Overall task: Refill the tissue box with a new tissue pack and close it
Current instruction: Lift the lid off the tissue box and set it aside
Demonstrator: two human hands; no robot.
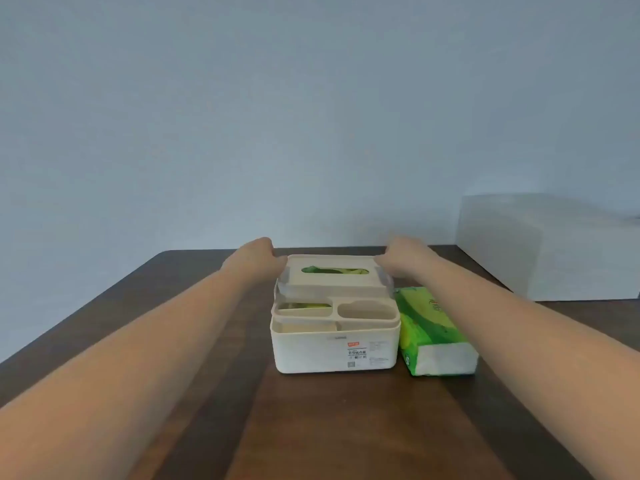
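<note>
A cream plastic tissue box point(332, 351) stands in the middle of the dark wooden table, with small open compartments along its front top. Its lid point(332, 282), with an oval slot showing green inside, sits slightly raised over the back part of the box. My left hand point(258, 258) grips the lid's left end and my right hand point(403, 256) grips its right end; the fingers curl out of sight behind the lid. A green tissue pack point(429, 330) lies on the table touching the box's right side, its white end facing me.
The wooden table point(311, 427) reaches to a plain pale wall, and its rounded far-left corner is visible. A large white box-like object point(547, 247) stands at the table's back right, behind the tissue pack.
</note>
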